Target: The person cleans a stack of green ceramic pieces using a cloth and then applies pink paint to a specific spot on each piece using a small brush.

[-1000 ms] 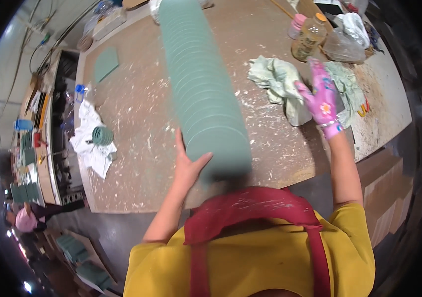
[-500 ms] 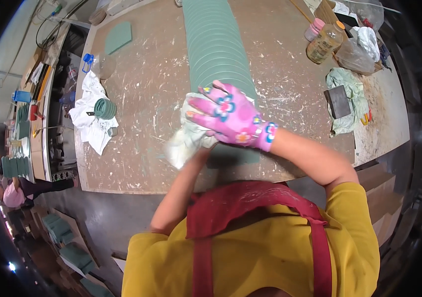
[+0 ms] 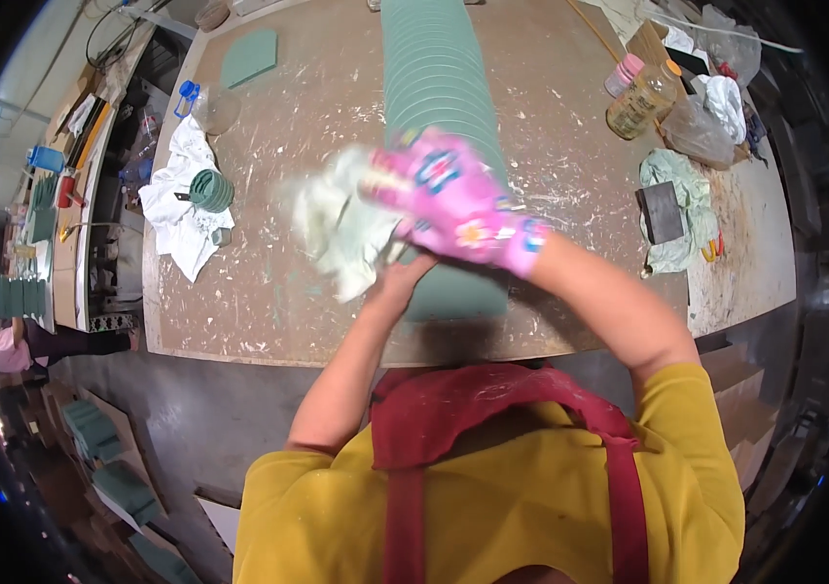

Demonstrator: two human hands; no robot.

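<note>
Scuffed tabletop [image 3: 278, 107]; gloved right hand [image 3: 449, 200] clutching rag [image 3: 342, 229], left hand [image 3: 400, 282] seemingly steadying stack [image 3: 439, 88]; could topple.

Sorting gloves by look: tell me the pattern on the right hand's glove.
Head view: the glove on the right hand is pink with a flower print.

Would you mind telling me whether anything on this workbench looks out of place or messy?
The workbench is streaked with pale scratches and smears all over. A white cloth lies crumpled near its left edge with a small green stack on it. The long row of green plates looks orderly.
</note>
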